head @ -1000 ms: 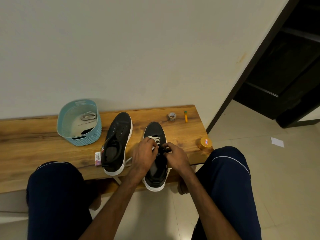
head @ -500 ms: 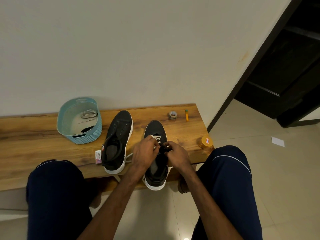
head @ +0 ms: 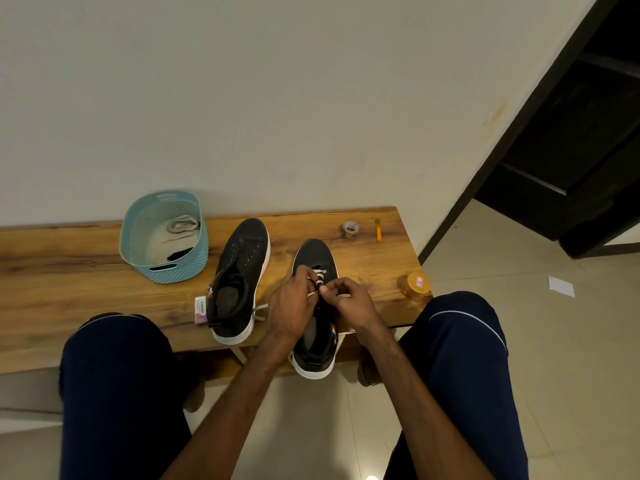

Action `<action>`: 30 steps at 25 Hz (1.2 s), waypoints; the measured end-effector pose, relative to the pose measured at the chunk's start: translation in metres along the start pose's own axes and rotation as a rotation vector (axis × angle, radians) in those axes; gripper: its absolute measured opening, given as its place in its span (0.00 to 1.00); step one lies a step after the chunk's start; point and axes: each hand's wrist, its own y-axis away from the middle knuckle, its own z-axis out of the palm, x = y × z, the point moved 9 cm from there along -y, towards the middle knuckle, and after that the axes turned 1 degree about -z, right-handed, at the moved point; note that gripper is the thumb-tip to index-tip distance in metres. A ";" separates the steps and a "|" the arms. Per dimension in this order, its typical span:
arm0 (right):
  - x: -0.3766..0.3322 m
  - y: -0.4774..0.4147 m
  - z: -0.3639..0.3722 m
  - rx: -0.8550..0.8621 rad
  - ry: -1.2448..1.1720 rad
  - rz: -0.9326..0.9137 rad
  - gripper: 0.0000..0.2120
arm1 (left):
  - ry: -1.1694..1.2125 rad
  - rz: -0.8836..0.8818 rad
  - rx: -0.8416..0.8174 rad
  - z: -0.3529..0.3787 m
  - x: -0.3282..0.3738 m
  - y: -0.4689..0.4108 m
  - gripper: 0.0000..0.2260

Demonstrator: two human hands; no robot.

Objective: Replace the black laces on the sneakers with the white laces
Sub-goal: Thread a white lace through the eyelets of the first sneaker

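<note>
Two black sneakers with white soles stand on the wooden bench (head: 69,271). The left sneaker (head: 242,271) has bare eyelets. The right sneaker (head: 315,258) carries a white lace (head: 320,277) crossed through its front eyelets. My left hand (head: 291,303) and my right hand (head: 349,296) meet over this shoe's middle, each pinching a strand of the white lace. A loose end of that lace (head: 259,311) trails out to the left between the shoes. The shoe's tongue is mostly hidden by my hands.
A teal basket (head: 173,271) at the back left holds a bundled white lace (head: 181,224) and a black lace (head: 180,253). An eraser box (head: 201,309), a tape roll (head: 349,229), an orange marker (head: 378,231) and an orange jar (head: 415,284) lie on the bench. My knees flank it.
My right hand has lifted slightly and drawn a strand of white lace up from the eyelets. The left hand stays on the shoe.
</note>
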 end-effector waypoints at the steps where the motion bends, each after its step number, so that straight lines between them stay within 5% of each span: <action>1: -0.001 -0.002 0.003 0.014 -0.082 -0.004 0.04 | 0.048 -0.013 -0.021 0.001 -0.007 0.000 0.18; 7: 0.003 -0.010 -0.003 0.161 0.047 -0.059 0.05 | -0.011 -0.033 0.038 -0.008 -0.021 0.013 0.32; 11: -0.030 0.013 -0.018 0.313 0.091 -0.218 0.04 | 0.014 -0.199 0.042 -0.008 -0.041 0.020 0.41; 14: -0.069 0.030 -0.051 0.341 -0.548 -0.301 0.03 | 0.033 -0.265 0.024 -0.004 -0.048 0.023 0.44; 16: -0.089 0.032 -0.068 0.149 -1.124 -0.305 0.03 | 0.043 -0.269 0.022 0.001 -0.049 0.024 0.44; 17: -0.093 0.032 -0.074 0.085 -1.193 -0.289 0.03 | 0.045 -0.272 0.021 0.003 -0.050 0.025 0.44; 18: -0.089 0.028 -0.076 0.072 -1.062 -0.244 0.03 | 0.047 -0.273 0.022 0.005 -0.051 0.026 0.44; 21: -0.058 0.011 -0.058 0.146 0.090 -0.174 0.08 | 0.062 -0.258 0.021 0.006 -0.050 0.027 0.41; 23: -0.034 0.004 -0.020 0.043 0.563 -0.180 0.12 | 0.086 -0.259 0.013 0.005 -0.049 0.028 0.38; 27: -0.032 0.011 0.005 0.045 0.861 -0.229 0.09 | 0.091 -0.245 0.001 0.006 -0.044 0.030 0.33; 30: -0.065 0.024 -0.036 0.224 0.811 -0.261 0.06 | 0.055 -0.238 -0.004 0.005 -0.041 0.029 0.31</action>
